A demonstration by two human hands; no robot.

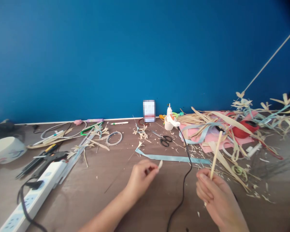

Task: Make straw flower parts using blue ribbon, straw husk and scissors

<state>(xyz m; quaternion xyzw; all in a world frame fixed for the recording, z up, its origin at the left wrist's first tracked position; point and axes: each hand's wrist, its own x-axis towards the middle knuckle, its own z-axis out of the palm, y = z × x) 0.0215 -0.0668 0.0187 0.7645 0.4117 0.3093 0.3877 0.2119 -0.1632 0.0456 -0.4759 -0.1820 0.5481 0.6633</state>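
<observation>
My left hand [141, 178] hovers low over the brown table [106, 180], fingers pinched on a small pale sliver [160, 164] that sticks out past the fingertips. My right hand [214, 193] is closed round a thin pale stick [215, 156] that rises up and slightly right from the fist. A black cord [185, 180] runs between the two hands back to a white glue gun [171, 117]. A light blue strip [171, 158] lies flat just beyond both hands.
Black scissors [164, 139] lie mid-table. Dry straw strips and pink paper [215, 135] pile up at the right. A white power strip [36, 196], pliers [38, 159] and a white bowl [4, 149] sit at the left. A blue wall [135, 54] backs the table.
</observation>
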